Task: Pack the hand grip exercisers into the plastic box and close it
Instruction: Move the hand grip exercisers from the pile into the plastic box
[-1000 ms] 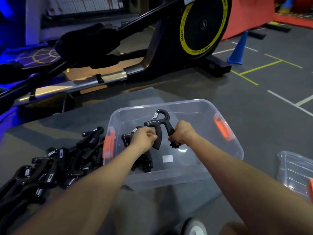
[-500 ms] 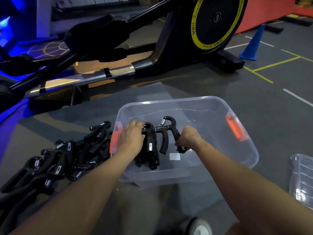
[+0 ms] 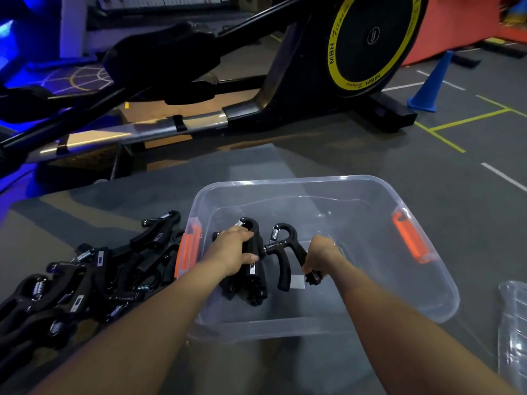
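Gym flooring (image 3: 427,166), grey and taped, carries everything. Nearest, my left hand (image 3: 231,251) curls over the packed hand grip exercisers (image 3: 252,276) stacked at the left of the clear plastic box (image 3: 445,303); my right hand (image 3: 320,253) grips one handle of another exerciser (image 3: 281,253), upright beside that stack. Packing is underway. Next I'd set this one against the stack, then fetch from the pile (image 3: 71,283) left of the box. Farther right lies the lid (image 3: 513,323); beyond, an elliptical trainer (image 3: 313,89).
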{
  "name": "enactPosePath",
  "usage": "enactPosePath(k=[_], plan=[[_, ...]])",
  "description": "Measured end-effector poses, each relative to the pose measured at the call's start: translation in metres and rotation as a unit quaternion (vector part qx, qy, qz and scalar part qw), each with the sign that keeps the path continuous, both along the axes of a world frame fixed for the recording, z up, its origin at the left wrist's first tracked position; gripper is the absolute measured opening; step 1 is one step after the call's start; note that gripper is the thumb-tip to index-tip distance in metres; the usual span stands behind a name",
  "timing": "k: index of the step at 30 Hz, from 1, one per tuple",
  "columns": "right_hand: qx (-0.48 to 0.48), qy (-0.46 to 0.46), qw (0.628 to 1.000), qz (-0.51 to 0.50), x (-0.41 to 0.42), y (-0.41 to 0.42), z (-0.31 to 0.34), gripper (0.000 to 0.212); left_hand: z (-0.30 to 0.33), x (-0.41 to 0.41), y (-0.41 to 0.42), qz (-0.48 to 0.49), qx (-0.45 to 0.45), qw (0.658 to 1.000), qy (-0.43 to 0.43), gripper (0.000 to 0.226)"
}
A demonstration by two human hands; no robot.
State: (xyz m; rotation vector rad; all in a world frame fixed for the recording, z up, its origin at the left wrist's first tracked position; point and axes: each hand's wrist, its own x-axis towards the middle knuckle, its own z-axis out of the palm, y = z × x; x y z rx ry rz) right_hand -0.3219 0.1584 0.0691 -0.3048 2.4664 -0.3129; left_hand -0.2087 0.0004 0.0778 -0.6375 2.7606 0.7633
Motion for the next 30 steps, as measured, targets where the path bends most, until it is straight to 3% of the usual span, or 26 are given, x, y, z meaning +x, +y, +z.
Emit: enactPosePath(k=[6, 9, 11, 18, 25, 30], plan=[[-0.069, -0.092, 0.989, -0.090, -0.002, 0.004, -0.021, 0.029, -0.003, 0.001, -0.001, -0.004, 0.005, 1.000, 0.008, 0.063], [-0.090, -0.127, 0.981, -0.115, 0.002, 0.005, -0.025, 0.024, -0.004, 0.004, -0.002, -0.002, 0.017, 1.000, 0.015, 0.063], [-0.097, -0.124, 0.980, -0.124, 0.004, 0.007, -0.027, 0.036, -0.007, 0.007, -0.001, -0.001, 0.021, 1.000, 0.023, 0.063], [-0.058, -0.049, 0.994, -0.085, 0.013, 0.015, -0.037, 0.034, -0.015, 0.027, 0.008, 0.004, 0.020, 0.997, 0.073, 0.064], [-0.122, -0.040, 0.987, -0.097, 0.021, 0.019, -0.050, 0.002, -0.019, 0.043, 0.020, -0.003, -0.015, 0.994, 0.107, 0.065], [-0.136, -0.017, 0.986, -0.093, 0.030, 0.023, -0.059, 0.017, -0.023, 0.051, 0.025, -0.002, -0.023, 0.993, 0.116, 0.065]])
